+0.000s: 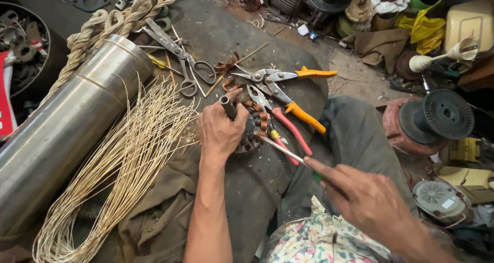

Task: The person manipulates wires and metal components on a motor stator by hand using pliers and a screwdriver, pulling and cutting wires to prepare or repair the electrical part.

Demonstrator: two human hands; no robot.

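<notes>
Stator — under both hands

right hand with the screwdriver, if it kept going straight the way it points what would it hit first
The right hand points its screwdriver up-left; the tip is already at the round copper-wound stator gripped by the left hand. It would likely meet the stator first, though depth is unclear.
</notes>
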